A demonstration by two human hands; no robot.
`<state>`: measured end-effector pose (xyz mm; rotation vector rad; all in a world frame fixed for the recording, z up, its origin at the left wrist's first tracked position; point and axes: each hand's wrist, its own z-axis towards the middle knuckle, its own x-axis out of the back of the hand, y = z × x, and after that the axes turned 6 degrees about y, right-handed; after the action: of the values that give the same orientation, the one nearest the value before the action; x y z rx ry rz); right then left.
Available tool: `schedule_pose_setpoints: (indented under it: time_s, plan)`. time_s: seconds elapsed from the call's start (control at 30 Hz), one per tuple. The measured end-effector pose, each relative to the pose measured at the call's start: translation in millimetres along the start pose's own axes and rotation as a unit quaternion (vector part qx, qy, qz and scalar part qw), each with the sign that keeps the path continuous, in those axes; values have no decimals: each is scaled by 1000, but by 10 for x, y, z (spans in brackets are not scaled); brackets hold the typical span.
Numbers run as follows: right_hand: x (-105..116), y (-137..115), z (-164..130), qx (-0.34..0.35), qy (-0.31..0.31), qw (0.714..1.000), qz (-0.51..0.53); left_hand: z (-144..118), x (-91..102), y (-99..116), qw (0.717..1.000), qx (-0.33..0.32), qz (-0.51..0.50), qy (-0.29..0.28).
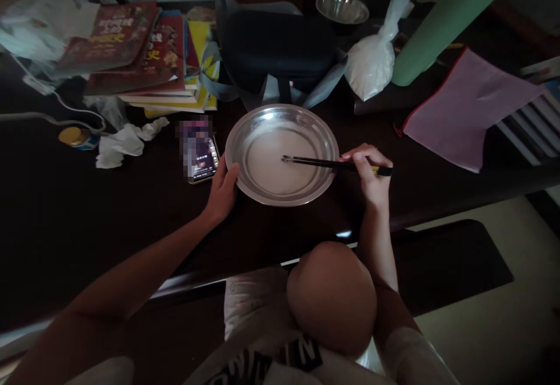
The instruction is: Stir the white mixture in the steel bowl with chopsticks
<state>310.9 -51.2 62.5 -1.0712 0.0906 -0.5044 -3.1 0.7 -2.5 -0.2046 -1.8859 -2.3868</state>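
Observation:
A wide metal basin [282, 201] sits on the dark table in front of me, with a pale whitish mixture [271, 169] covering its bottom. My left hand [223, 192] grips the basin's left rim, thumb over the edge. In my right hand [370, 172] is a pair of black chopsticks [321, 163], pinched near their thick ends at the basin's right side. Their tips reach the middle of the mixture, and a little of it clings to them. A phone [201, 154] with a lit screen lies just left of the basin.
Books [144, 64] are stacked at the back left, near crumpled tissues [125, 143] and a small jar [76, 137]. Behind the basin sits a black case [277, 44]. A knotted bag of white powder [370, 64], a small metal bowl [342, 9], a green cylinder [446, 29] and a pink cloth [470, 108] stand rightward.

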Motion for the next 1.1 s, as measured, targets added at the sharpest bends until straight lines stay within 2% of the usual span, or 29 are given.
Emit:
schedule_pose_setpoints:
  time_s: [0.07,0.2,0.27,0.33,0.4,0.5,0.57,0.73,0.9,0.93,1.07,1.1]
  plan:
    - [0,3,-8,-19,5,999,26,1,0,6,1000,11,-7,3]
    - [-9,-18,-6,-2,-75,997,-8,3,-3,28,1000,21,-18,2]
    - [-6,-20,-2,11,-58,998,-23,3,-6,36,999,29,-26,8]
    - [1,-13,-5,1,-13,1000,2,3,-9,41,999,37,-31,14]
    - [3,-9,-10,-18,0,999,35,3,-12,45,999,40,-34,15]
    - [-3,-21,-9,-13,-60,998,22,5,-17,53,999,33,-35,3]
    - [-4,-25,-1,6,-78,997,-5,5,-18,57,999,31,-33,0]
    - [7,2,0,-6,6,999,31,0,-13,47,999,25,-29,4]
    - [-9,-10,7,2,-78,997,1,6,-8,12,998,35,-47,11]
    - [-9,-9,9,9,-74,997,-10,9,-8,5,998,38,-52,10]
    - [4,10,3,1,8,1000,21,14,-7,-10,998,32,-57,13]
    - [6,10,-1,-6,7,999,32,13,-6,-12,998,28,-54,14]
